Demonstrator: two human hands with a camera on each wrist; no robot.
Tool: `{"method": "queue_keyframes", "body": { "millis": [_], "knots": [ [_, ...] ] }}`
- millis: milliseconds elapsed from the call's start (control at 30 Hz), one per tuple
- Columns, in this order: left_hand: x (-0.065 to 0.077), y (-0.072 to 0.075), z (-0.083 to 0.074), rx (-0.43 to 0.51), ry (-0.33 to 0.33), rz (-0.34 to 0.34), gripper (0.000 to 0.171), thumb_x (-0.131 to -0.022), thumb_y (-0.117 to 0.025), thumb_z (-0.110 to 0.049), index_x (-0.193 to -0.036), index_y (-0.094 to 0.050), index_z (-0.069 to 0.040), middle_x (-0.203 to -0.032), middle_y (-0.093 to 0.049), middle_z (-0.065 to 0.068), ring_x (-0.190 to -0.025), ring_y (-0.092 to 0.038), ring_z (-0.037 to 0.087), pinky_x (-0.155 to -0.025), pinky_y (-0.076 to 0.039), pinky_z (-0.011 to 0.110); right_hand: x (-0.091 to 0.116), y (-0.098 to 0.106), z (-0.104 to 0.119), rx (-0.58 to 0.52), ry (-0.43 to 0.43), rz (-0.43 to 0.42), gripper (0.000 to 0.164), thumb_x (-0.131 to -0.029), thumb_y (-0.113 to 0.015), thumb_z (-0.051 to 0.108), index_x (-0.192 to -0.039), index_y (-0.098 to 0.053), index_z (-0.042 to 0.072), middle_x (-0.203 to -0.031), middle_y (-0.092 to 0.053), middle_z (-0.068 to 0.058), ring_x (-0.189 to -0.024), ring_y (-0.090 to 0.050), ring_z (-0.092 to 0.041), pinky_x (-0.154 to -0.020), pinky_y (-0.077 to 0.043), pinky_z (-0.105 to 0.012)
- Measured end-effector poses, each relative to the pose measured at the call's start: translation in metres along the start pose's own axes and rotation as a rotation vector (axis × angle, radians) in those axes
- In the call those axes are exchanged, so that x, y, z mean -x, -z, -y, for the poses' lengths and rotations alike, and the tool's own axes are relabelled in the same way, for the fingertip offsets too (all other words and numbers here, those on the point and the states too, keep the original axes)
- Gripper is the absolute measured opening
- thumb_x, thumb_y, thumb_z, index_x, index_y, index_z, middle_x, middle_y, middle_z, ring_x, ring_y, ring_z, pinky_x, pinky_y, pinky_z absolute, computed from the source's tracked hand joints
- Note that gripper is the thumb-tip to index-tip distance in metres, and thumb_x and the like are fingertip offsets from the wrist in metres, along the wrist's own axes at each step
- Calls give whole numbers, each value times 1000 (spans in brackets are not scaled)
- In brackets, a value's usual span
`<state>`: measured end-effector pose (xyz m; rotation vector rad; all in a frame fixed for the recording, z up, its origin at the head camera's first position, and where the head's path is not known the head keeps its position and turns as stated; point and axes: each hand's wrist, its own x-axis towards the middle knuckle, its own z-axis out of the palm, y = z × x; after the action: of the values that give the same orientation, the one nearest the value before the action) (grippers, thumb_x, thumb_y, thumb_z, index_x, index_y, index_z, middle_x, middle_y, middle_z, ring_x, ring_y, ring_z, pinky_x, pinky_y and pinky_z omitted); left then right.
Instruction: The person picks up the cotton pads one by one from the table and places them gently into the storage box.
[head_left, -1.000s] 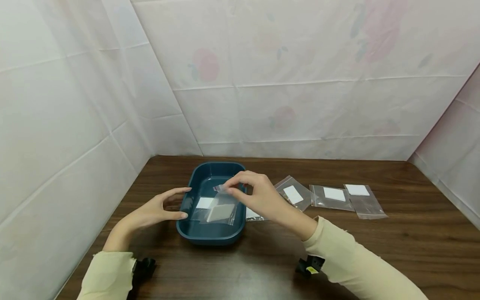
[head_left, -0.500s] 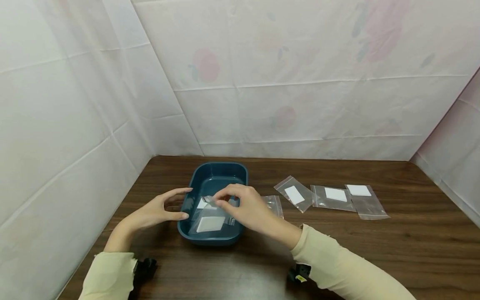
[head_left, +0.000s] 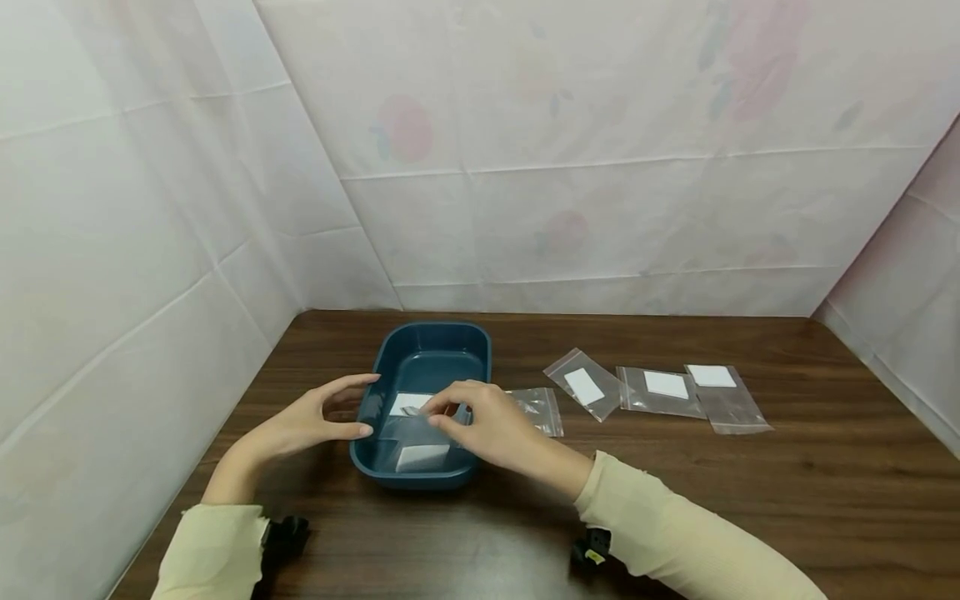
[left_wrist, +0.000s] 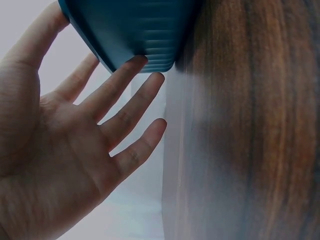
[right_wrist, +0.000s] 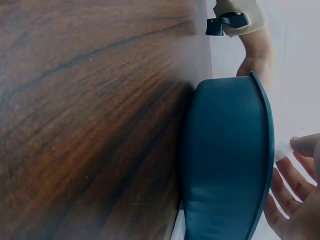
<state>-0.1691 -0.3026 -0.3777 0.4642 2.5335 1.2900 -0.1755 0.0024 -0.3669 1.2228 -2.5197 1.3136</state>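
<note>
A dark blue rectangular bin [head_left: 444, 369] stands on the wooden table in the head view. My left hand [head_left: 311, 417] is at its left side, fingertips at the rim and wall; the left wrist view shows its fingers [left_wrist: 131, 117] spread and nearly straight. Thumb and fingertips of my right hand [head_left: 480, 423] pinch the top edge of a clear zip bag [head_left: 422, 457] with a white label, held low inside the bin. Beneath or behind it, a second white label [head_left: 405, 403] shows in the bin. The right wrist view catches only a sliver of pale plastic [right_wrist: 284, 150] at the fingertips.
Just right of the bin lies a clear zip bag [head_left: 543, 410], partly behind the right hand. Farther right rest a tilted labelled bag [head_left: 583, 386], another labelled bag [head_left: 666, 385] and a third [head_left: 723, 400]. White patterned sheets [head_left: 570, 242] enclose the table's back and sides.
My right hand has moved left and down into the bin with the zip bag, which now lies lower and flatter. The left hand has kept its place at the bin's side.
</note>
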Motion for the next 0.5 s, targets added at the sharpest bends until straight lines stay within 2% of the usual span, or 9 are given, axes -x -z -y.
{"method": "queue_keyframes", "body": {
  "millis": [233,500],
  "knots": [
    [0,-1,0,-4,-5,4,73,-92,-73,-28,-153,-36,-13,-152,-37,24,-138,-33,48,-100,-37,67,0,3,-1,-18,22,-15,16,-94,-70,15,-110,-75,13,-99,-70,7,-87,-60,-4,-75,-54,-38],
    [0,0,1,9,-12,3,73,-92,-73,-26,-153,-35,-15,-150,-40,23,-137,-36,46,-100,-39,63,4,17,-6,-19,15,-54,17,-95,-69,15,-111,-74,14,-96,-68,8,-85,-59,-4,-74,-52,-36]
  ]
}}
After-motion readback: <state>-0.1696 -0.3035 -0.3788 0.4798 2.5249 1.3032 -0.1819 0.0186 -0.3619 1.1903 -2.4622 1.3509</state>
